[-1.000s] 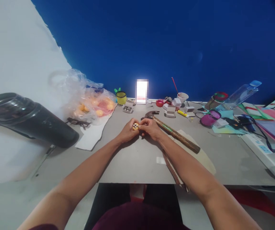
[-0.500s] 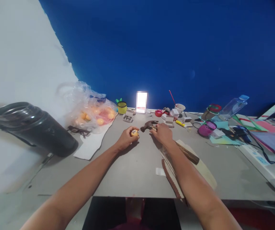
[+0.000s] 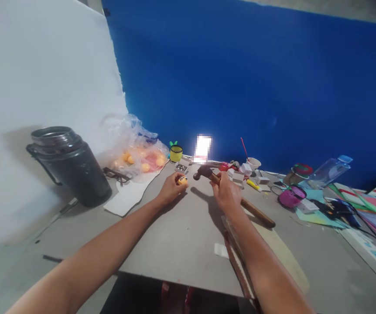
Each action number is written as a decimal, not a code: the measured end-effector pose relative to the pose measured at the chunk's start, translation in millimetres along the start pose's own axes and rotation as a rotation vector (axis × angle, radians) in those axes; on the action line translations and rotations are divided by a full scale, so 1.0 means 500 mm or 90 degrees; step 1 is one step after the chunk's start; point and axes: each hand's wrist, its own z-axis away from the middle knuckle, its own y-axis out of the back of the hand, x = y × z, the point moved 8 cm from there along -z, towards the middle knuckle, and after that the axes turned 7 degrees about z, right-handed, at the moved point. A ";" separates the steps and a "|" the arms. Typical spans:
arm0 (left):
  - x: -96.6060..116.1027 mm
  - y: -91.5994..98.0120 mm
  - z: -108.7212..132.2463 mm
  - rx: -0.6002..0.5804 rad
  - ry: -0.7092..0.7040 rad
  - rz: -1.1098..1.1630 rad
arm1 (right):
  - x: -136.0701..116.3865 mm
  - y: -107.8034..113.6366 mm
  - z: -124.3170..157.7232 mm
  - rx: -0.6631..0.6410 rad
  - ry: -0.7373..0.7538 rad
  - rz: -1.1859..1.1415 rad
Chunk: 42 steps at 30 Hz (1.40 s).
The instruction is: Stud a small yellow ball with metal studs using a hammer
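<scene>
My left hand (image 3: 172,188) rests on the grey table (image 3: 181,231) with its fingers closed round a small yellow ball (image 3: 182,179) that has small metal studs in it. My right hand (image 3: 227,194) grips the wooden handle of a hammer (image 3: 240,199) close to its dark metal head (image 3: 203,171). The hammer head is lifted off the table, just right of the ball. The handle's end sticks out behind my wrist to the right.
A black jug (image 3: 72,163) stands at the left, with glasses (image 3: 116,175) and a plastic bag of orange balls (image 3: 138,152) behind. A yellow cup (image 3: 176,153), small white boxes (image 3: 238,175), a purple container (image 3: 291,196), a bottle (image 3: 328,171) and coloured papers (image 3: 367,209) crowd the back and right.
My right hand left the ball, took the hammer by its handle near the head and raised it. The left hand kept hold of the ball. The camera tilted upward.
</scene>
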 end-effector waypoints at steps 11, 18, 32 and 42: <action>0.016 -0.031 0.018 -0.056 0.006 0.048 | -0.048 0.032 0.031 0.138 0.132 -0.026; 0.002 -0.031 0.012 -0.057 0.015 0.068 | -0.050 0.016 0.027 0.120 0.167 -0.010; 0.019 -0.015 0.014 -0.011 -0.056 -0.091 | -0.051 0.036 0.042 0.336 0.212 0.019; 0.005 -0.011 0.004 -0.018 -0.034 -0.097 | -0.090 0.055 0.075 0.424 0.317 0.023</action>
